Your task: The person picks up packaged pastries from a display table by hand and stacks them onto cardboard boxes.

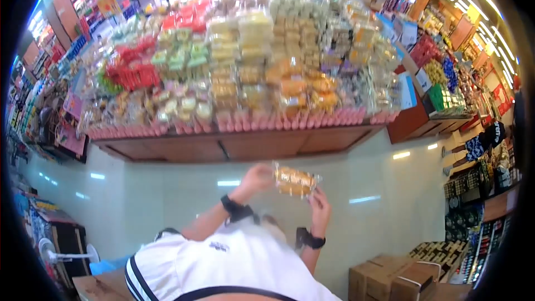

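A clear plastic package of golden-brown food (295,182) is held up between both hands, above the floor and in front of the display. My left hand (258,179) grips its left end. At its lower right corner, my right hand (319,200) pinches the wrapper. Dark bands circle both wrists. Beyond the hands, a wide display stand (223,147) bears heaps of wrapped packages, among them red packages (132,76), green packages (181,56) and orange packages (309,92).
Cardboard boxes (370,276) stand on the floor at the lower right. A white fan (69,256) is at the lower left. A person in dark clothes (490,136) is in the aisle at the right, near stocked shelves. Another counter (421,122) adjoins the display's right side.
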A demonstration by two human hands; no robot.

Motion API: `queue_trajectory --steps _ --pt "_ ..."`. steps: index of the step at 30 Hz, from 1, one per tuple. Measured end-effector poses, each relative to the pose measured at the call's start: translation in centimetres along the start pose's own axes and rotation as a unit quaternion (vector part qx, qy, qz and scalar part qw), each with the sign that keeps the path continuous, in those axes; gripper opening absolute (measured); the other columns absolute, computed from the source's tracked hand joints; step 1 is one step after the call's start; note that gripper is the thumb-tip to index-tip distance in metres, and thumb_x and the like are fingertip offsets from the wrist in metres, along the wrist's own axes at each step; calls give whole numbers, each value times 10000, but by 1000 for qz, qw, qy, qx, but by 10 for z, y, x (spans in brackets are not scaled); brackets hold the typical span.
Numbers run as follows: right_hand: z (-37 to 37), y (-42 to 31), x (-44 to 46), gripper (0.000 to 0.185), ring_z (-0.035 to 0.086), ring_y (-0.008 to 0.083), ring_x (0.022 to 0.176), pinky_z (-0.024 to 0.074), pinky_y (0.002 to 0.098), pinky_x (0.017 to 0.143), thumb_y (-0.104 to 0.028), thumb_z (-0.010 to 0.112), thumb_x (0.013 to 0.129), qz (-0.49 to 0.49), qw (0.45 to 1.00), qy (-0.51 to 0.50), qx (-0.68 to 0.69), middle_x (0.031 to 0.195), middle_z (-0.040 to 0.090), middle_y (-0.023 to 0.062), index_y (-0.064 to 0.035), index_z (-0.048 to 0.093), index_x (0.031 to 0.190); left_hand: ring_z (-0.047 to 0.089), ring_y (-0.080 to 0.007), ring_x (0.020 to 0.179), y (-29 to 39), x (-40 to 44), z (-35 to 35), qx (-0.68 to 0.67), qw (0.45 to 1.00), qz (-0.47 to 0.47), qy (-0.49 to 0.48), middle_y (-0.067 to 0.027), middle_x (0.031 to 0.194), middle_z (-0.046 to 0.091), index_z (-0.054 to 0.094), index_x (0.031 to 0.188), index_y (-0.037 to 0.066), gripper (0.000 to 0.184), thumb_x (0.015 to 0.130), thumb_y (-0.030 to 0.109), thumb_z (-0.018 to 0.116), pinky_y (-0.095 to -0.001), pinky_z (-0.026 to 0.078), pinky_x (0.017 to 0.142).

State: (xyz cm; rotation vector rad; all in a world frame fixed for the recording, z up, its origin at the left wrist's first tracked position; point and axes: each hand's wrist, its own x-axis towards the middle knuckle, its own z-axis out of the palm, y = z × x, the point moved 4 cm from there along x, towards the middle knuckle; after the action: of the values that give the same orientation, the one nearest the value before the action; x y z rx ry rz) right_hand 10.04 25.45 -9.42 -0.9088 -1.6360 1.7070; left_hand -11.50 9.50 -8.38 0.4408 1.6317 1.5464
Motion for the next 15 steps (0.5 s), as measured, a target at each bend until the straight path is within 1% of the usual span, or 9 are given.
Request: queue_trajectory --steps 2,4,5,8,9,12,13,15 --pt "-4 0 13 161 604 219 1064 535 331 882 13 603 891 8 1000 -12 19 1356 527 175 89 634 1029 608 -151 906 -10 9 7 -56 998 0 10 -68 1006 611 511 1202 -11 450 782 1 671 -280 521 795" --pt "-5 4 32 165 604 216 1060 534 326 884 11 603 892 -9 999 -18 39 1364 520 178 91 635 1033 603 -154 909 -19 18 9 -52 998 -14 22 -76 1009 602 506 1203 -9 469 769 -2 684 -282 521 797" --pt "-3 2 41 167 616 191 1026 527 306 877 6 609 892 -16 999 -29 22 1348 537 173 81 641 1038 600 -156 910 -11 26 9 -47 999 -13 25 -81 1011 597 503 1203 -8 479 763 -4 691 -283 520 798" --pt "9 2 69 120 606 103 920 480 231 792 -17 646 870 -10 999 -30 -20 1291 603 123 39 669 974 585 -154 922 16 39 -1 -43 996 -23 77 -77 1018 574 508 1190 -5 485 747 -13 706 -281 516 797" --pt "16 0 78 117 596 90 902 473 219 777 -31 646 876 -20 999 -36 -14 1274 615 107 32 672 972 572 -151 931 28 41 -5 -35 995 -31 84 -73 1022 555 507 1182 -6 484 742 -16 709 -277 513 791" --pt "41 9 107 167 628 152 988 517 282 858 -9 611 898 -2 995 -87 -39 1310 576 163 70 650 1039 566 -146 938 30 63 -33 -50 993 18 102 -64 1013 553 506 1177 -7 491 731 -20 710 -276 511 787" --pt "50 13 114 172 629 158 991 520 286 856 -16 611 901 -1 995 -91 -38 1312 575 162 70 648 1046 561 -136 938 30 69 -45 -47 993 10 111 -53 1004 556 529 1143 0 448 730 -30 698 -275 501 806" --pt "76 14 141 184 630 170 997 527 295 851 -29 613 907 -14 996 -88 -27 1317 572 161 71 642 1059 558 -128 934 38 84 -68 -9 990 38 135 -45 992 563 547 1115 4 406 736 -35 688 -273 493 823"
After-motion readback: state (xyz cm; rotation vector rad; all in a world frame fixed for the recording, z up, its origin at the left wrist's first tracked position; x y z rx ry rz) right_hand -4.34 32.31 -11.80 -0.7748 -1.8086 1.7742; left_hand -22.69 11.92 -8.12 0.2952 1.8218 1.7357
